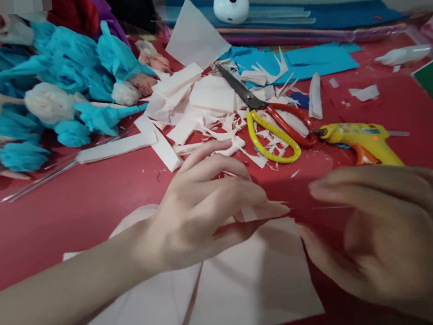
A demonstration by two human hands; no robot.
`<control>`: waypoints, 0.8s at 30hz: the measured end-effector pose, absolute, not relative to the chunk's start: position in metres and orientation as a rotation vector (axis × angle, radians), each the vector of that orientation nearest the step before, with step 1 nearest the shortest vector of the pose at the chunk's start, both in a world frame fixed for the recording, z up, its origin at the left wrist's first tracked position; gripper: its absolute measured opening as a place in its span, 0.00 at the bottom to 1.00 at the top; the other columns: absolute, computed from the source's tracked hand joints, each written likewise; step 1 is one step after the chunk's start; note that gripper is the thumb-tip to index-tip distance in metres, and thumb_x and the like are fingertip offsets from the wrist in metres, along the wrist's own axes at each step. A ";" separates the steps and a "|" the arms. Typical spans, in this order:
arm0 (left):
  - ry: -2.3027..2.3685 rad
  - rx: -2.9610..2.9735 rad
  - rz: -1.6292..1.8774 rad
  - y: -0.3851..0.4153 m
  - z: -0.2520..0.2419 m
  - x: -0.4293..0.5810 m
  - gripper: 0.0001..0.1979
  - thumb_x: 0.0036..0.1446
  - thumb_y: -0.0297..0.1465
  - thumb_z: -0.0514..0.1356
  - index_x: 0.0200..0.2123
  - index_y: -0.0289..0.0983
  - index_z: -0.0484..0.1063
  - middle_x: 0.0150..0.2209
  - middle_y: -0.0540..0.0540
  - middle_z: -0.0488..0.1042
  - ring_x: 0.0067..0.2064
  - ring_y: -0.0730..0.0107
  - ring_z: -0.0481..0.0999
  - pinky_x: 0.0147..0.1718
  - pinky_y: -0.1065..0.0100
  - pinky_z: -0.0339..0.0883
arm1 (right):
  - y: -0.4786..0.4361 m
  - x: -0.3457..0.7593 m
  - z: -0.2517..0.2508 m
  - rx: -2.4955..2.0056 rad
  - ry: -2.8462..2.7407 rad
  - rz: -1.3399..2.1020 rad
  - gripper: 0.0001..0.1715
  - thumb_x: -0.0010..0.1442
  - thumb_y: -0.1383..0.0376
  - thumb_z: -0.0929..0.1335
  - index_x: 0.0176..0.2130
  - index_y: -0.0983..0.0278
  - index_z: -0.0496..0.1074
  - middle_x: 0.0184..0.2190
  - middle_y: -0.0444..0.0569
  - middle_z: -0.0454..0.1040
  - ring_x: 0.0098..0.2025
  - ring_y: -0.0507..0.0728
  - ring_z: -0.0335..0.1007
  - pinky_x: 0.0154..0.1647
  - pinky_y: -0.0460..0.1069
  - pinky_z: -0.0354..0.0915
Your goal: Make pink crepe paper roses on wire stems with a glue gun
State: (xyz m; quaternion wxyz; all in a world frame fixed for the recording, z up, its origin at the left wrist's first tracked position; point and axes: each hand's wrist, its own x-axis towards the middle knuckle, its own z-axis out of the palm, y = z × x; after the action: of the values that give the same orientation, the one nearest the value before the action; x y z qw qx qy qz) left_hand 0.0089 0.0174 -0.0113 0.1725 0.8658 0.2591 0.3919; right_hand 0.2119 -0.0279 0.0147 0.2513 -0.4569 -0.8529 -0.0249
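Note:
My left hand reaches in over white paper sheets, its thumb and fingers closed on a small piece of pale paper, mostly hidden by the fingers. From those fingertips a thin, wire-like line runs right, toward my right hand. That hand is somewhat blurred, its thumb and fingers apart with nothing visible gripped between them. Beyond the hands lie scissors with one yellow and one red handle, blades on paper scraps. A yellow glue gun rests beside the red handle.
Blue and white crepe-paper flowers crowd the back left. Thin metal rods lie in front of them. Blue paper, a white rounded device and a small white bottle are along the back of the red table.

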 end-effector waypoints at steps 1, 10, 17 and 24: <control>0.722 2.457 1.121 0.017 -0.012 0.009 0.11 0.45 0.27 0.65 0.33 0.38 0.67 0.31 0.51 0.77 0.36 0.70 0.75 0.51 0.57 0.62 | -0.026 0.210 0.014 -1.237 -2.287 -0.053 0.13 0.53 0.64 0.67 0.40 0.64 0.64 0.36 0.51 0.70 0.36 0.57 0.65 0.40 0.53 0.59; 0.694 2.416 1.118 0.019 -0.011 0.011 0.11 0.45 0.27 0.65 0.32 0.40 0.66 0.24 0.54 0.74 0.33 0.71 0.75 0.52 0.58 0.62 | -0.023 0.206 0.007 -1.208 -2.241 0.361 0.07 0.56 0.67 0.67 0.38 0.64 0.66 0.34 0.42 0.71 0.36 0.51 0.63 0.36 0.50 0.60; 0.742 2.347 1.129 0.017 -0.011 0.012 0.15 0.42 0.29 0.68 0.33 0.38 0.67 0.29 0.50 0.74 0.34 0.70 0.74 0.50 0.57 0.63 | -0.024 0.205 0.006 -1.123 -2.176 0.296 0.07 0.55 0.71 0.67 0.36 0.65 0.66 0.30 0.41 0.72 0.33 0.50 0.64 0.35 0.49 0.60; 0.730 2.245 1.046 0.020 -0.008 0.016 0.17 0.41 0.33 0.68 0.36 0.34 0.71 0.32 0.43 0.77 0.38 0.63 0.75 0.41 0.60 0.68 | -0.026 0.204 0.005 -1.135 -2.134 0.291 0.02 0.57 0.69 0.65 0.34 0.65 0.67 0.29 0.43 0.72 0.33 0.52 0.65 0.35 0.49 0.60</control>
State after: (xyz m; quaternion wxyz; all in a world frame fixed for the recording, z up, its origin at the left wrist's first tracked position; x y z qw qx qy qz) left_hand 0.0156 0.0205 -0.0080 0.2760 0.8356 0.2719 0.3894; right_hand 0.2042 -0.0260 0.0047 0.3460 -0.4374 -0.8224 0.1121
